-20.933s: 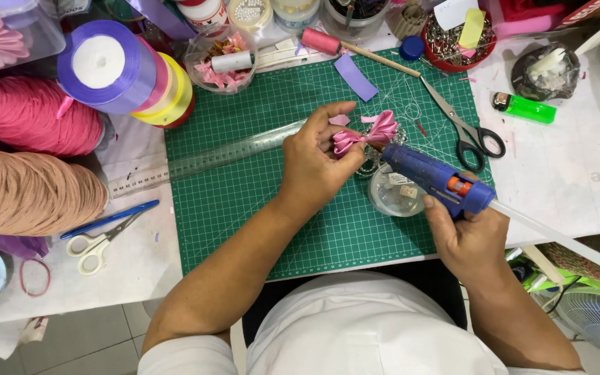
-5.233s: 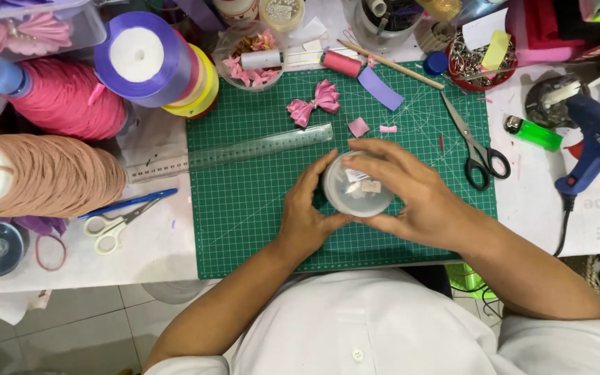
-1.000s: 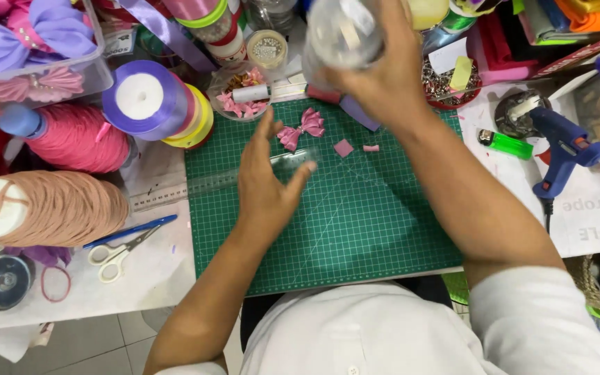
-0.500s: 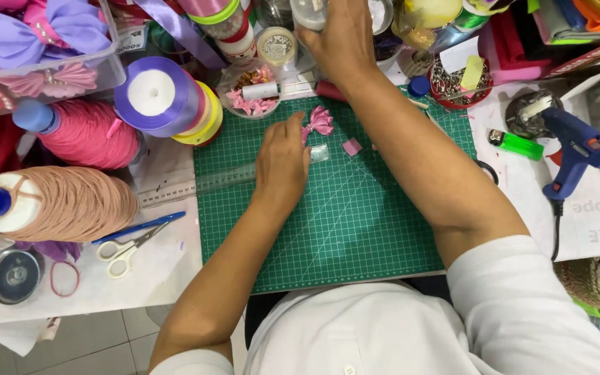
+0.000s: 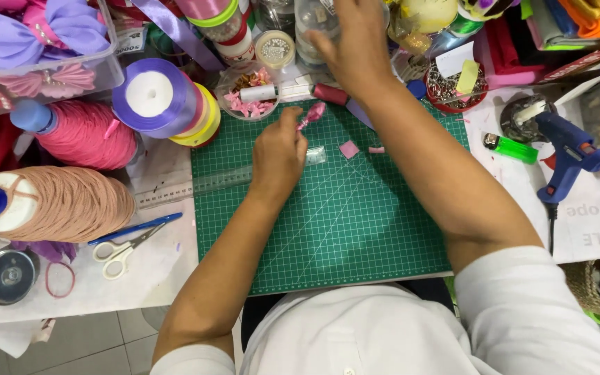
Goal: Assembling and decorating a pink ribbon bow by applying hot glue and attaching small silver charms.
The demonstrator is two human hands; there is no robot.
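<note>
My left hand (image 5: 279, 151) rests on the far part of the green cutting mat (image 5: 328, 229) and pinches a small pink ribbon bow (image 5: 312, 115) between its fingertips. My right hand (image 5: 352, 43) reaches past the mat's far edge, fingers spread, beside a clear jar (image 5: 310, 19) standing among other containers; it grips nothing that I can see. Two small pink ribbon scraps (image 5: 349, 148) lie on the mat just right of the left hand. A clear ruler (image 5: 223, 180) lies across the mat under the left wrist.
A blue glue gun (image 5: 569, 154) and green lighter (image 5: 512, 148) lie at right. A small bowl of pink bows (image 5: 248, 94), a purple ribbon spool (image 5: 151, 97), pink (image 5: 85, 133) and beige (image 5: 60, 203) thread cones and white-handled scissors (image 5: 114, 248) crowd the left.
The right hand carried the clear round container from the mat to the back and let it go there. The left hand took the pink bow off the mat.
</note>
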